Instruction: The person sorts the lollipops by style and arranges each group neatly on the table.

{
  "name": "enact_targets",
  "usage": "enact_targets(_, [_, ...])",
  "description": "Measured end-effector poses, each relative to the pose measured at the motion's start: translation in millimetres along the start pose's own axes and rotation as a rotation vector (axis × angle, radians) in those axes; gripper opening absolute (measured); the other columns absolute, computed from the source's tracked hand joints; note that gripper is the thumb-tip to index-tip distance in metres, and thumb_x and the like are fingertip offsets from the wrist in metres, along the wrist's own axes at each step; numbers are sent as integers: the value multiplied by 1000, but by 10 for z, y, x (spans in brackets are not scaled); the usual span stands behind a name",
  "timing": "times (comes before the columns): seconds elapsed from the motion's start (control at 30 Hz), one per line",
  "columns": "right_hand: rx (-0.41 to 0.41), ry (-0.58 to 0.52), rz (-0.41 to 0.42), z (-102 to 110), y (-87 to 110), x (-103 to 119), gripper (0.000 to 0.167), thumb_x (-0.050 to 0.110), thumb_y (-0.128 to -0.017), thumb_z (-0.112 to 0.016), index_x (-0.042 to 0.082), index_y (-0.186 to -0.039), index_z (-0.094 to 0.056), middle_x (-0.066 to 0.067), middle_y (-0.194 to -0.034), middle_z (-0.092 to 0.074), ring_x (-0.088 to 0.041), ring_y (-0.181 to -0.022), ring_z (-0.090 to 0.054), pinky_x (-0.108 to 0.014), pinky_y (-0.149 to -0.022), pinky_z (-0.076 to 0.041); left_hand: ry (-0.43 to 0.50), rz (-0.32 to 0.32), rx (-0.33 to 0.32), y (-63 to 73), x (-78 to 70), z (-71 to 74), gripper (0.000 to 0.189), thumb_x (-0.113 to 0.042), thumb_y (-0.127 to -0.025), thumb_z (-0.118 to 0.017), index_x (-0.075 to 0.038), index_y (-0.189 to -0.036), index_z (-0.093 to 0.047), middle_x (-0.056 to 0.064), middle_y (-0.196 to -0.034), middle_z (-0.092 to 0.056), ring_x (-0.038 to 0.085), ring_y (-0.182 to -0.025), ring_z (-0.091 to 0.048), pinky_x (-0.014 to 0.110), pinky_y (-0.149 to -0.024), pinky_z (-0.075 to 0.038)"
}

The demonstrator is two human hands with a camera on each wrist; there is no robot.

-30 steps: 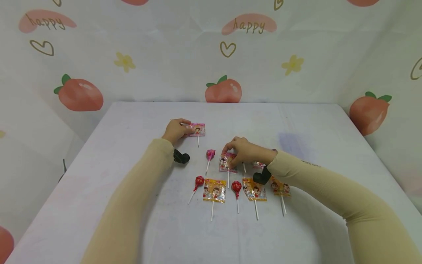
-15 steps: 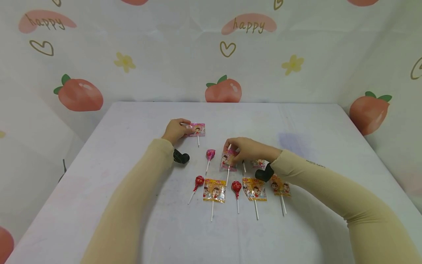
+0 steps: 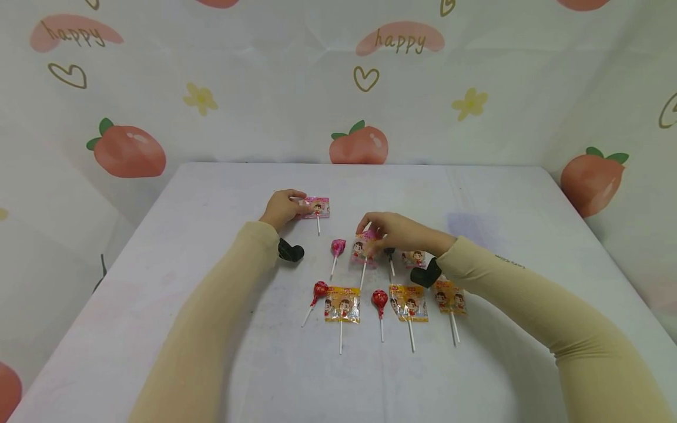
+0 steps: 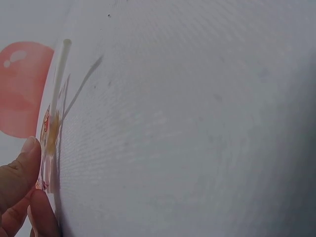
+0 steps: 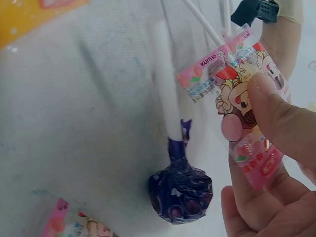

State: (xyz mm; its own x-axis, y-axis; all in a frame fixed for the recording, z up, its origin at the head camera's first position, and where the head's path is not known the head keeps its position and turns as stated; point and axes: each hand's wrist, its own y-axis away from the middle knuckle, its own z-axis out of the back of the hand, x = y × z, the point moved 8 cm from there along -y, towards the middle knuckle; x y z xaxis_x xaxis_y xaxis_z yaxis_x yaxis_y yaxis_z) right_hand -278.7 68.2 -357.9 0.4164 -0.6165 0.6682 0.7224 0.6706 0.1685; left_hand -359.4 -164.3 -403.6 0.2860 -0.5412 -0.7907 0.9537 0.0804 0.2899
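Note:
My right hand (image 3: 382, 230) pinches a pink-wrapped flat lollipop (image 3: 362, 249) and holds it lifted off the table, stick hanging toward me. In the right wrist view thumb and fingers (image 5: 276, 123) clamp its wrapper (image 5: 242, 103), above a dark purple ball lollipop (image 5: 180, 190) lying on the cloth. My left hand (image 3: 285, 207) rests at the far left and holds the edge of another pink flat lollipop (image 3: 316, 208) lying on the table; the left wrist view shows my fingertips (image 4: 24, 173) on that wrapper (image 4: 49, 133).
On the white table (image 3: 211, 364) a near row holds two red ball lollipops (image 3: 319, 289) (image 3: 379, 298) and three orange flat ones (image 3: 343, 304). A pink ball lollipop (image 3: 337, 247) and another pink flat one (image 3: 414, 258) lie behind. Peach-print cloth walls surround the table.
My right hand has lifted the pink flat lollipop off the table and carried it away from me. The left hand has stayed still on its lollipop.

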Motion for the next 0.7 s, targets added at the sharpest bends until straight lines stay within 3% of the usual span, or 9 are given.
enact_targets(0.2, [-30,-14,-4,91,-7,8,43,24,-82,-78,16,-120,-61,-9,-110,-61,-22,-96,-56,-35,-81,-45,7,-5,-4,-6,3,1,50,-21,-83,-78,-11,-129,-61,2,-85,-54,5,-59,-51,18,-60,-41])
enact_targets(0.4, [-58,-65,-5,217,-9,10,45,26,-84,-75,16,-126,-62,-9,-117,-62,-21,-95,-58,-34,-80,-48,4,-3,1,-26,22,-5,51,-21,-83,-77,-11,-130,-61,2,-84,-54,6,-61,-51,20,-61,-41])
enact_targets(0.7, [-108,-305,-18,462,-2,76,47,11,-87,-72,7,-132,-57,-15,-108,-63,-19,-83,-67,-37,-79,-56,-4,8,2,-39,28,2,51,-22,-82,-78,-13,-130,-61,2,-84,-54,7,-62,-51,20,-60,-41])
